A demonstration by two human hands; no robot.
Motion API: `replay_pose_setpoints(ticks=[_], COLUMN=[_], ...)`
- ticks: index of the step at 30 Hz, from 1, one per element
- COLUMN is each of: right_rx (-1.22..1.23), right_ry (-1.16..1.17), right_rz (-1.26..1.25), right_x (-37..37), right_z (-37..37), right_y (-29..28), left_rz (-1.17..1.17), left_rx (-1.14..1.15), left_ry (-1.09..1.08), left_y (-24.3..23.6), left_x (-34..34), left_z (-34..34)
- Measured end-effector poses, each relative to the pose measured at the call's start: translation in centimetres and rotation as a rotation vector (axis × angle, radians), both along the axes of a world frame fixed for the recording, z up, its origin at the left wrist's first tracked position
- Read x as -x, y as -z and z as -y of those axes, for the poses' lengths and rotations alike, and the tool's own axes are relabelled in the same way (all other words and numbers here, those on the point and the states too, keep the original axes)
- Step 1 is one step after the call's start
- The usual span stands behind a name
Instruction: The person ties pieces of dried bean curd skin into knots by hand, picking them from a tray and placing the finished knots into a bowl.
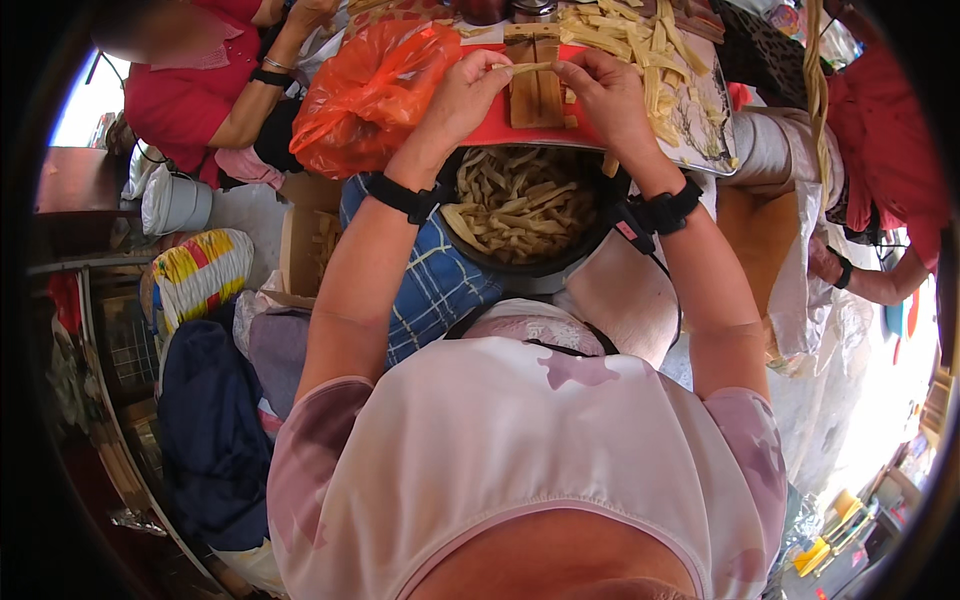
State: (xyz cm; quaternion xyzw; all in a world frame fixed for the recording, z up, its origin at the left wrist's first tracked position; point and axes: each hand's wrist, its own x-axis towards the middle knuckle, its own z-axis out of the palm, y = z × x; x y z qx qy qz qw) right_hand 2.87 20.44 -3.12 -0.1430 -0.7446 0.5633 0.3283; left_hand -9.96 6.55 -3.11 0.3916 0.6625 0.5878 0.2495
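Note:
A pale yellow, flat strip (530, 68) is stretched level between my two hands, its kind not clear. One end sits in the pinched fingers of my left hand (468, 92); the other is in the fingertips of my right hand (605, 92). Right under the strip lies a brown wooden block (523, 105) with a lengthwise groove, resting on a red board (488, 122). Below the board's near edge, a dark round tub (475, 256) by my lap holds many similar strips (520, 205).
Loose strips (650, 60) are heaped on the table's right side. An orange-red plastic bag (365, 100) bulges left of my left hand. One person in red (190, 95) sits at the left, another (900, 130) at the right. A cardboard box (300, 250) stands left of my legs.

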Motion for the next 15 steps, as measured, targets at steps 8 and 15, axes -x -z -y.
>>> replay_pose_setpoints(ticks=[8, 15], right_rx=[-0.505, -0.225], right_ry=[0.292, 0.023], right_rz=[0.458, 0.006], right_x=[-2.3, -4.6], right_z=[1.1, 7.5], right_y=[0.6, -1.9], left_rz=[-0.336, 0.166], left_rx=[0.316, 0.095], left_ry=[-0.094, 0.073], left_y=[1.0, 0.0], left_x=[-1.6, -7.5], left_z=[2.1, 6.1])
